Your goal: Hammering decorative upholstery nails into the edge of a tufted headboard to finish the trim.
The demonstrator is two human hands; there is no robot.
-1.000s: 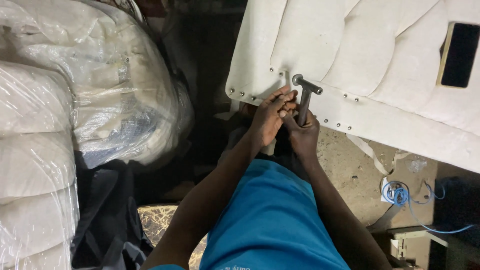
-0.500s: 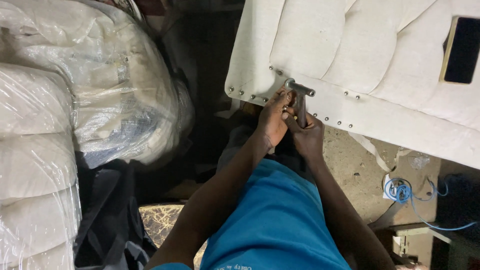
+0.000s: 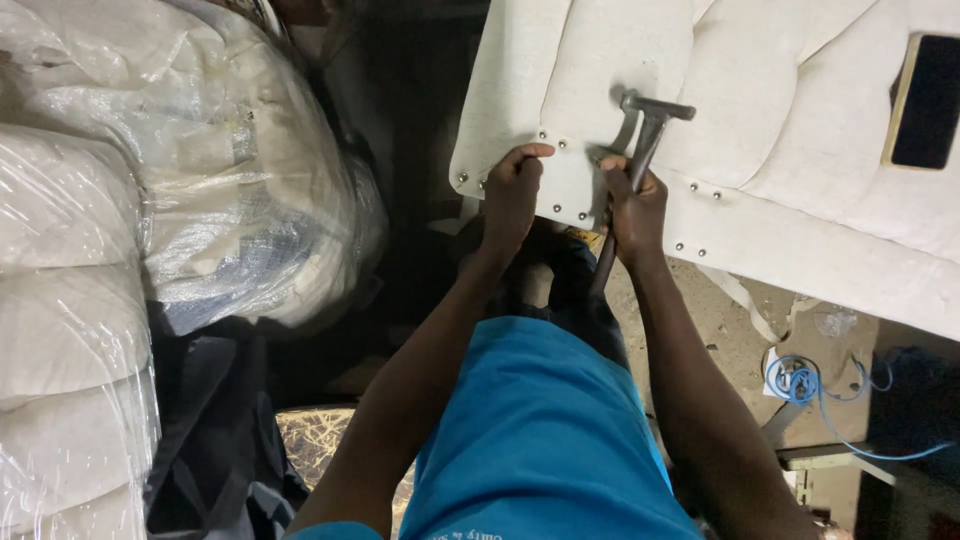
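Head view shows your right hand (image 3: pixel 637 208) with its grip wrapped around the handle of a hammer (image 3: pixel 648 128), whose metal head rests against the cream upholstered panel (image 3: pixel 780 150) far of you. Your left hand (image 3: pixel 512 195) pinches the panel's studded near edge, just left of the hammer. Plastic-wrapped cushions (image 3: pixel 120 200) lie at left.

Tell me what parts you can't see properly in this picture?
Head view only:
- Lower hammer handle: hidden behind the right hand and leg.
- Whether a nail sits under the hammer head: too small and shadowed to tell.
- Left hand fingertips: curled over the padded white panel edge.
- Panel's far side: cut off by the top and right edges.
- Blue cable: its end runs into darkness at right.
- Plastic-wrapped cushions: cut off at left.
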